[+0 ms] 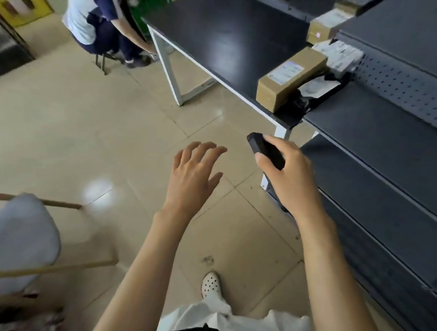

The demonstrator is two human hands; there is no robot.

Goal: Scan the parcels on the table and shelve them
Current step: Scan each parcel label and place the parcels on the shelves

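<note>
The right hand (pixel 288 174) is wrapped round a black handheld scanner (pixel 265 151), thumb across its side, nose aimed toward eleven o'clock. The left hand (pixel 194 173) holds nothing, fingers spread and loose over the floor tiles.

From the head camera, the only view there is, the nearest parcel is a long brown cardboard box (pixel 291 79) on the near corner of the dark table (pixel 224 37), straight up at twelve o'clock from the scanner and well apart from it. Its long axis runs from about seven o'clock to one o'clock, label face up. The right hand is the nearer of the two, so I'd expect the scanner to go forward first, while the free left hand follows to lift. More parcels lie farther along the table edge toward one o'clock, beside the dark shelving (pixel 391 134) at three o'clock.

The box carries a white label (pixel 287 72); its print is too blurred to read, and no brand is legible.
</note>
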